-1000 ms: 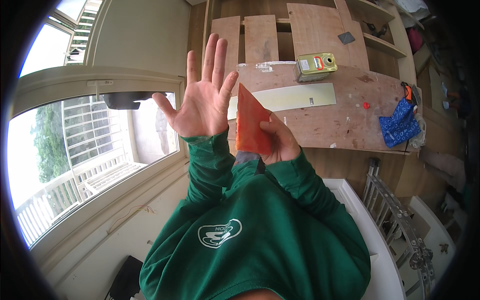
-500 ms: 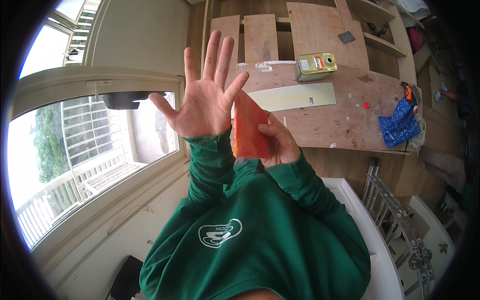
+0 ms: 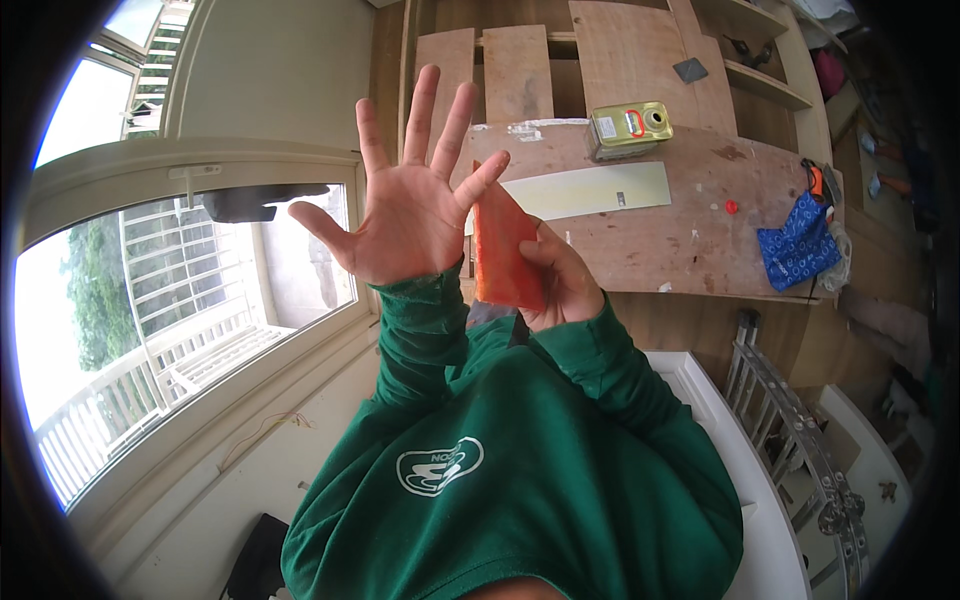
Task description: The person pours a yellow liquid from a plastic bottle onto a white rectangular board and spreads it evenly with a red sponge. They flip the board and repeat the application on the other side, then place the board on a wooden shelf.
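One left hand empty, fingers splayed; right hand clamped on red piece, just beside left palm. Pick-up looks done; strip lies on surface; remainder unclear.

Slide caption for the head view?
Left hand open, fingers spread; right hand holding a flat red-orange piece; a stained worktable beyond.

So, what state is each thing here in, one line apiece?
Left hand: fingers spread, palm showing, holding nothing
Right hand: closed on the red piece
Pale strip: lying flat on the tabletop
Tin: standing; capped or not, can't tell
Small red disc: loose on the tabletop
Blue bag: slumped at the tabletop's end
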Tool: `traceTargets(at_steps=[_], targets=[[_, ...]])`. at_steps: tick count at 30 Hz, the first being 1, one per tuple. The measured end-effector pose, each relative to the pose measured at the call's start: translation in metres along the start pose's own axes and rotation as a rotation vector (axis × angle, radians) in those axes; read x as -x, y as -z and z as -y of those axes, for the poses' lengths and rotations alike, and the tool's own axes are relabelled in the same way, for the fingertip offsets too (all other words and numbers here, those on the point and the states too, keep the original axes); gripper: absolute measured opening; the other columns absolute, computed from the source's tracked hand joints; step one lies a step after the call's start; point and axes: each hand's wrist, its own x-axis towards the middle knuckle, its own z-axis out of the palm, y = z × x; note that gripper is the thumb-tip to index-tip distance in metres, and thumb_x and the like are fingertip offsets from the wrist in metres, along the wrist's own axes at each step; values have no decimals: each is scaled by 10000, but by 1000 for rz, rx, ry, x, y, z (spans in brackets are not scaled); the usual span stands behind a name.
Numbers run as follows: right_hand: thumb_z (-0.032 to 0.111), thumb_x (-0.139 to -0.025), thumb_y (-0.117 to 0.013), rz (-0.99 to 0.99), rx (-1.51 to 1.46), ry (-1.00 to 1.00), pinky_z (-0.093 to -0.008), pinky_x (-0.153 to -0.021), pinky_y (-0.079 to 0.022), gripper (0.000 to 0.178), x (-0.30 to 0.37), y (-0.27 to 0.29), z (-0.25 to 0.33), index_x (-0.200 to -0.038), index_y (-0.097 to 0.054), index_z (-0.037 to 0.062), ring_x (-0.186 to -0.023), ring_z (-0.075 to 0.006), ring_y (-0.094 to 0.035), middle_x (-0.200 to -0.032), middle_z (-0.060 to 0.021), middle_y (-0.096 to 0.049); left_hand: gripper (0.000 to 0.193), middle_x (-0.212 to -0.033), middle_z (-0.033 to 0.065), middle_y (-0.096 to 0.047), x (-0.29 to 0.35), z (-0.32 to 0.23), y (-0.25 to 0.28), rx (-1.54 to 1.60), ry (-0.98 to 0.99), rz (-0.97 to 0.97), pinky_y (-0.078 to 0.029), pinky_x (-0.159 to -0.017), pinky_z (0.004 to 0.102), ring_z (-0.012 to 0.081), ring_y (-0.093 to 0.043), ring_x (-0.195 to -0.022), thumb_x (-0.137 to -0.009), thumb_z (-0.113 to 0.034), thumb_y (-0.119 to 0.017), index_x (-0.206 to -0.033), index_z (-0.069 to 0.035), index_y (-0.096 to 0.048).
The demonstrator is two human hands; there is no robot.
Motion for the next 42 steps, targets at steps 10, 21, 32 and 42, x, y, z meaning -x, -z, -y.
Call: traceTargets(at_steps=[10,21,32,42], targets=[[66,-854,-561,-87,-54,68,-299,-856,-545,389,2,-3,11,-1197,-411,-40,-1019,-216,-603,-1131,-151,-547,996,-1501,209,166,3,-1,-2,-251,-14,80,-214,-1002,712,462,86,-1376,-725,-825,-381,-1479,-284,-21],[60,-929,-401,277,-358,260,-430,-863,-538,380,12,17,47,-1309,-399,37,-1083,-263,-573,-1251,-91,-519,911,-1524,195,38,11,-34,2,390,-95,-123,-142,-1103,610,371,-38,-1410,-839,-659,-415,-1474,-196,45],[-2,-786,-493,-82,965,819,-294,-921,-401,493,23,-10,61,-1260,-356,12,-996,-158,-508,-1118,-110,-498,909,-1516,224,45,25,-19,-18,342,-54,-365,33,-1093,650,400,13,-1404,-847,-536,-467,-1468,-175,90],[-29,-784,-489,-54,993,937,-306,-937,-393,509,16,-26,52,-1263,-320,13,-1030,-170,-507,-1128,-138,-512,873,-1511,182,-47,38,-11,-23,694,16,-454,-358,-1015,527,348,-249,-1333,-852,-554,-439,-1470,-158,34]])
